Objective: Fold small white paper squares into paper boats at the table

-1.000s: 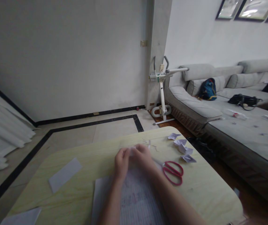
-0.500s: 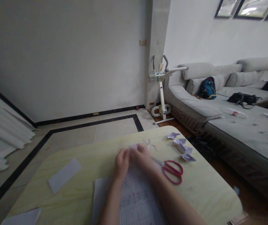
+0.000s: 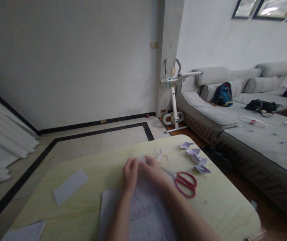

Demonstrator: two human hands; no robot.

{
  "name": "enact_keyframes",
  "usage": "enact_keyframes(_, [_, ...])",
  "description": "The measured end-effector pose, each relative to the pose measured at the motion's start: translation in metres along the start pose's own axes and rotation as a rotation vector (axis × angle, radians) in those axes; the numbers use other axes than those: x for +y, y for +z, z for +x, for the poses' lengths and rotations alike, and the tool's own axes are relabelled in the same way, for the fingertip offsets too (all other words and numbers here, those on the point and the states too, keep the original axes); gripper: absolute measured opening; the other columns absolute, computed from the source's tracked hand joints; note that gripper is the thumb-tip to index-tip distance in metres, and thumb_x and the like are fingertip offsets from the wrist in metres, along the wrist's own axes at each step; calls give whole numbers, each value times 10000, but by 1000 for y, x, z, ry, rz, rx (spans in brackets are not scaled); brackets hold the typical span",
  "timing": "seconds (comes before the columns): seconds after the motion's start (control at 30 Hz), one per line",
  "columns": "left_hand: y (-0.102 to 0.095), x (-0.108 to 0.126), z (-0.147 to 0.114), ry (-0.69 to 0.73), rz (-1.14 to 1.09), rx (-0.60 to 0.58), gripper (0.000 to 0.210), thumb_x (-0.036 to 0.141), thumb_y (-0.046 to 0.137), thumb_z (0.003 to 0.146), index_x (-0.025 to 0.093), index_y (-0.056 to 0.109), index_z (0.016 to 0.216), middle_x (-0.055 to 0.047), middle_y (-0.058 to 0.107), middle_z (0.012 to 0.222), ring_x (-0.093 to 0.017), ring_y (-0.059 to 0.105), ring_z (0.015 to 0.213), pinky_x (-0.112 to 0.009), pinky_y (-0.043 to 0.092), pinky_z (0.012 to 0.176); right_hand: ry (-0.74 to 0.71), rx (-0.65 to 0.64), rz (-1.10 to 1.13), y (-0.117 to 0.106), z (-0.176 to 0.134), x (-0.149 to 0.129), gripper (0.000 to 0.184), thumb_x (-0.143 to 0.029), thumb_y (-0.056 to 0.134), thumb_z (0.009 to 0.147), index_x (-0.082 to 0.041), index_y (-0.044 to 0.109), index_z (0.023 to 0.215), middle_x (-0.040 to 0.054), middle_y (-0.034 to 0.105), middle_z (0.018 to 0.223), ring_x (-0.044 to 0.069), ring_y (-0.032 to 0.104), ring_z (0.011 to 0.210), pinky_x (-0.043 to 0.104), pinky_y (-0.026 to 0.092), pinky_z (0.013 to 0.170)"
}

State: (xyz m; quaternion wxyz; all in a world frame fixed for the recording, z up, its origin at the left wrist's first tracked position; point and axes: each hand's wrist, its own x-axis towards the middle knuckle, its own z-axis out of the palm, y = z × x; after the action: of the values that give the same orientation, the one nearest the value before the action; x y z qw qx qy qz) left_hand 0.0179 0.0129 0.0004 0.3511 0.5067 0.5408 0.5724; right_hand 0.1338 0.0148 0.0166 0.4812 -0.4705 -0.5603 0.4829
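My left hand (image 3: 130, 174) and my right hand (image 3: 153, 170) meet above the top of an open lined notebook (image 3: 148, 217) with handwriting. Between them, both closed, is a small piece of white paper (image 3: 142, 161), mostly hidden by the fingers and blurred. Just right of my right hand lie scissors (image 3: 185, 184) with red handles, their blades partly behind the forearm. Thin paper scraps (image 3: 160, 155) lie beyond my right hand. Several small folded paper shapes (image 3: 194, 155) sit along the table's far right side.
On the left of the pale wooden table (image 3: 83, 201) lie a white paper strip (image 3: 70, 186) and another paper sheet (image 3: 27, 231) at the front edge. Past the table stand a white exercise machine (image 3: 174, 100) and a grey sofa (image 3: 208, 112) with bags on it.
My hands stay together around the paper; the fingers have shifted slightly and less of the paper shows. The whole view has moved a little. The scissors and folded shapes lie as before.
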Motion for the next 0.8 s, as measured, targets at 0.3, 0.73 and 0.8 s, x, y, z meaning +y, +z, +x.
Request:
enact_keyframes(0.3, [-2,-1,3,-153,-191,53,251,408,625,682,158,614,698,8,590,658,-138,544,631,-224,434,583,15,28,-3,8,-3,-7,223,-305,563,752,-142,560,600,-34,498,540,89,422,519,196,311,473])
enact_keyframes(0.73, [0,1,0,-186,-235,71,232,383,600,709,152,588,689,23,539,600,-115,505,558,-214,410,526,16,110,-28,10,2,1,225,-295,555,752,-150,557,579,-28,508,528,96,432,513,203,311,472])
enact_keyframes(0.8, [-1,1,1,-160,-201,53,234,386,580,723,154,607,738,13,568,647,-124,520,592,-219,420,545,11,96,-42,10,2,2,215,-290,543,756,-150,563,594,-28,511,537,95,428,514,204,309,471])
